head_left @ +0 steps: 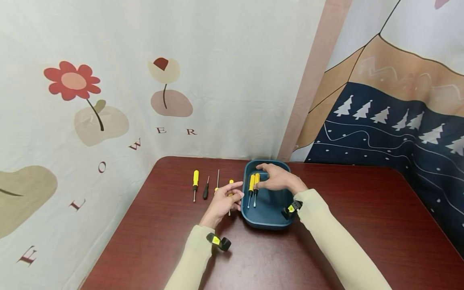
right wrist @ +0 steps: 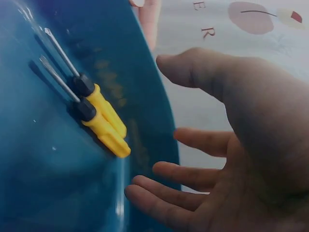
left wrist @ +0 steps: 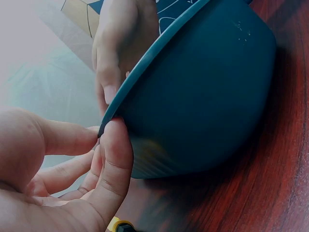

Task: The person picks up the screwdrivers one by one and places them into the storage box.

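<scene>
A dark blue plastic tub (head_left: 268, 215) stands on the table, with two yellow-and-black screwdrivers (right wrist: 104, 121) lying side by side inside it. At the tub's left rim, my left hand (head_left: 222, 201) pinches the edge between thumb and finger, as the left wrist view shows close up. My right hand (head_left: 277, 177) hovers over the tub's far part with fingers spread and nothing in them. In the right wrist view its fingertips (right wrist: 140, 186) overlap the tub's wall, beside the screwdriver handles.
Left of the tub, a yellow screwdriver (head_left: 195, 179) and a small black screwdriver (head_left: 206, 191) lie on the dark red table (head_left: 156, 225). Two more screwdrivers are partly hidden behind my left hand; one shows its bare shaft (head_left: 218, 177). A printed curtain (head_left: 232, 80) hangs behind the table.
</scene>
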Tool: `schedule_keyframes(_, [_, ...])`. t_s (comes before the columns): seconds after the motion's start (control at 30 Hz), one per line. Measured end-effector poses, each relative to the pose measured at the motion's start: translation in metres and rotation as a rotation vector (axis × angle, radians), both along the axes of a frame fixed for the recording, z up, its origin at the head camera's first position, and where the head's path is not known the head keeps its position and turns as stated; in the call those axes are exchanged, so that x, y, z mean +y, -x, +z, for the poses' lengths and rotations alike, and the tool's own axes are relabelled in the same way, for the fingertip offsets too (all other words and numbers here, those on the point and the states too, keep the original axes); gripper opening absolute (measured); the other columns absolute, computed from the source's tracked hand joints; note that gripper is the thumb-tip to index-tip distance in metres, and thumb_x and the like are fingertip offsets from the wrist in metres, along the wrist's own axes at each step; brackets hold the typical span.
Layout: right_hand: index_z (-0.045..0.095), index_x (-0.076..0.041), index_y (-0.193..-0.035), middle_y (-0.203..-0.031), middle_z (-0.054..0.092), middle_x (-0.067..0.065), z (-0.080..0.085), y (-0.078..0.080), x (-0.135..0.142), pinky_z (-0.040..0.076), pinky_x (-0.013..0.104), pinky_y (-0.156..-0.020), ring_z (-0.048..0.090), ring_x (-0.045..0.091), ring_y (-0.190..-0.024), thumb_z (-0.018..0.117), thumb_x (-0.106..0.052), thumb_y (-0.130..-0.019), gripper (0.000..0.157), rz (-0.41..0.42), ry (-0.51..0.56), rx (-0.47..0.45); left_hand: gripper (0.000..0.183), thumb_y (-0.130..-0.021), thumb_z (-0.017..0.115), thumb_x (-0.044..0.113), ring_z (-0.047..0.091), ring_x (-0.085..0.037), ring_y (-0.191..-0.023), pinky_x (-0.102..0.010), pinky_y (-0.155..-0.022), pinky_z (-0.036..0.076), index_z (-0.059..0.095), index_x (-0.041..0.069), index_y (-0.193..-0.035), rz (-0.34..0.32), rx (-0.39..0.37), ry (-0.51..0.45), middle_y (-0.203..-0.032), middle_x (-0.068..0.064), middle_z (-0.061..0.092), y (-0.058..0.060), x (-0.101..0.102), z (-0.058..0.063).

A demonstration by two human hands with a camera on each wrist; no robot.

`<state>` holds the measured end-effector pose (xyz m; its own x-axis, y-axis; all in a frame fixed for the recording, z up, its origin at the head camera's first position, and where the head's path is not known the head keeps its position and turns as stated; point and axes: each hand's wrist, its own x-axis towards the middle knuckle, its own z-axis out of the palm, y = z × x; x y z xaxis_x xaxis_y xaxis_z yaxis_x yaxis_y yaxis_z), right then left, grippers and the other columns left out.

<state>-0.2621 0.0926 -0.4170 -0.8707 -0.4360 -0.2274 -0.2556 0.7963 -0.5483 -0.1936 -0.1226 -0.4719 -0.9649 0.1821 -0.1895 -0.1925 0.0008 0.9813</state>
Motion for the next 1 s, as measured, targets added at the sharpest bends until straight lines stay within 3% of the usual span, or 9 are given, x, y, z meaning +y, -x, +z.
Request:
schedule_keyframes(0.43, [0.04,-0.028,-0.142,-0.156,0.017,0.004,0.006,-0.015,0.021,0.032,0.064,-0.103,0.018,0.032,-0.141,0.069,-0.053,-0.078,0.075,0.057,-0.003,0.124,0.044,-0.09,0.06,0.006,0.057,-0.016,-0.064,-0.032,-0.057,0.057,0.052,0.011,-0.133,0.007,-0.001,-0.009,-0.096,-0.011,0.059,-0.002,0.0,0.001])
schedule_keyframes(0.8, [0.032,-0.026,-0.146,-0.157,0.013,0.007,0.004,-0.022,0.047,0.031,0.068,-0.101,0.015,0.034,-0.14,0.069,-0.056,-0.076,0.085,-0.008,0.059,0.256,0.046,-0.09,0.061,0.009,0.057,-0.017,-0.065,-0.033,-0.059,0.057,0.051,0.012,-0.135,-0.006,0.0,-0.005,-0.098,-0.012,0.059,-0.002,-0.001,0.003])
schedule_keyframes(1.0, [0.024,-0.025,-0.149,-0.157,0.011,0.012,0.002,-0.025,0.06,0.03,0.07,-0.099,0.014,0.038,-0.14,0.067,-0.061,-0.074,0.094,-0.096,0.065,0.272,0.046,-0.091,0.06,0.009,0.057,-0.018,-0.066,-0.035,-0.059,0.057,0.049,0.011,-0.136,-0.005,-0.004,-0.009,-0.099,-0.012,0.06,-0.001,-0.001,0.001])
